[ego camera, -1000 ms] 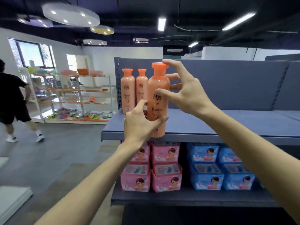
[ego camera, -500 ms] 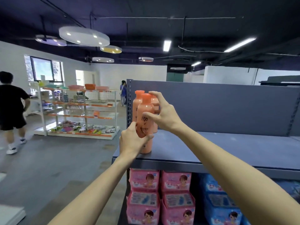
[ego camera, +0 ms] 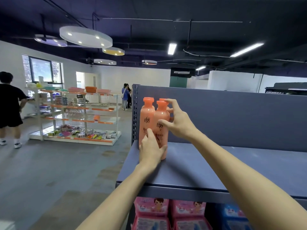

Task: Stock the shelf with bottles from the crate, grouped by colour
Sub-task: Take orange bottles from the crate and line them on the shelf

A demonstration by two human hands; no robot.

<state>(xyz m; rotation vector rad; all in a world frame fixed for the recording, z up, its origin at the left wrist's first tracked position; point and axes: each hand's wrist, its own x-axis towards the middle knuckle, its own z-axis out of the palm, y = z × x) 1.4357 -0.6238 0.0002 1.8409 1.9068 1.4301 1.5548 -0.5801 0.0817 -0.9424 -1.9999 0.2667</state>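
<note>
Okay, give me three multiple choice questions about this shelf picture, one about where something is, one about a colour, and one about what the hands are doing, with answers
1. Where on the top shelf do the orange bottles stand?
A. At its left end
B. In the middle
C. At its right end

2. What colour are the packs under the shelf, directly below the bottles?
A. Green
B. Pink
C. Yellow

3. What are the two hands doing?
A. Hanging free of everything
B. Lifting a crate
C. Both touching the front bottle

Answers:
1 A, the bottles stand beside the perforated upright at the shelf's left edge.
2 B, the packs there are pink; blue ones lie further right.
3 C, the left hand is low on the bottle, and the right hand is against its upper side.
</note>
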